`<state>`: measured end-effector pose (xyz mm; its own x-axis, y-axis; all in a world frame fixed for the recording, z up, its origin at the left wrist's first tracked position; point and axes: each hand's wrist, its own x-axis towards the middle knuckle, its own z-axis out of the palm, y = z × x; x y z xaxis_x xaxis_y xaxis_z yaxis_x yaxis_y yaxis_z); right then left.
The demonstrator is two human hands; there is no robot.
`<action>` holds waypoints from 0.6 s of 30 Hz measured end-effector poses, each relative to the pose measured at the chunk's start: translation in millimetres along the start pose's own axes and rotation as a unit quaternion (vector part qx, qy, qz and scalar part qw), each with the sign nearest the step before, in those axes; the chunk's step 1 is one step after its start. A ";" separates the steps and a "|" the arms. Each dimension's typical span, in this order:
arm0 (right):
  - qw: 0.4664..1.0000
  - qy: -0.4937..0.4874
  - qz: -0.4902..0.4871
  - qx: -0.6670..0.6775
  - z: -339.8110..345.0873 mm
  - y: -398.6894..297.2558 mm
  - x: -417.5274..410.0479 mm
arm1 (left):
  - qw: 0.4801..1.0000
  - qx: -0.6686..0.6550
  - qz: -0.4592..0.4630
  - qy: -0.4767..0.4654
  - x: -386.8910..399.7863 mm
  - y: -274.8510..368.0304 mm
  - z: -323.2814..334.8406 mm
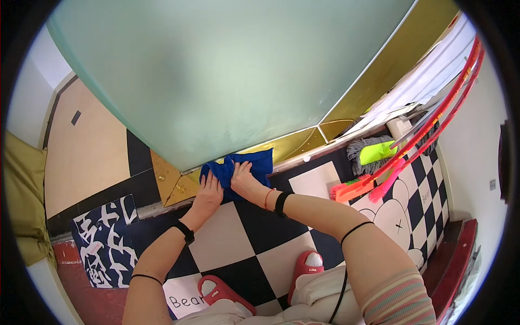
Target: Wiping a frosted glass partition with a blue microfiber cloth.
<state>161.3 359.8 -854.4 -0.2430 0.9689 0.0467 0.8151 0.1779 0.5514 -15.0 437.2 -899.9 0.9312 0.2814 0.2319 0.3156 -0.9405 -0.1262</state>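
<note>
A blue cloth (260,161), bunched at its left and spread flatter to the right, lies over the low sill at the foot of a frosted green glass panel (227,81). My left hand (209,195) rests on the cloth's left end with fingers stretched forward over it. Close beside it, my right hand (245,180) grasps the bunched middle, fingers bent onto the fabric. Part of the cloth hangs down the near side of the sill towards the floor. Folds hide the fingertips in places. Yellow tile (172,183) shows left of the cloth at the panel's corner.
A black-and-white checkered mat (221,235) covers the floor under my red slippers (305,270). To the right stand an orange broom (351,190), a pink brush (382,191) and a grey mop (357,150) by a green dustpan-like piece (378,152). An olive curtain (24,195) hangs left.
</note>
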 end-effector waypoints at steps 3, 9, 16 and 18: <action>1.000 -0.014 0.002 0.000 -0.4 0.1 0.3 | 1.000 0.007 0.001 -0.005 1.3 0.4 -1.5; 1.000 -0.003 0.004 0.000 1.3 -0.5 0.7 | 1.000 -0.004 -0.004 0.020 1.9 -0.1 -0.5; 1.000 0.002 0.001 0.006 1.9 -1.4 0.5 | 0.999 -0.013 -0.007 0.035 2.5 1.1 -2.4; 1.000 -0.021 0.006 0.007 -0.4 -1.1 0.7 | 0.999 -0.015 -0.006 0.037 3.1 1.2 -2.8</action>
<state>160.1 360.2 -854.7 -0.2113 0.9772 0.0188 0.8253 0.1680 0.5391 -12.2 436.4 -896.6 0.9108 0.2793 0.3041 0.3205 -0.9426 -0.0939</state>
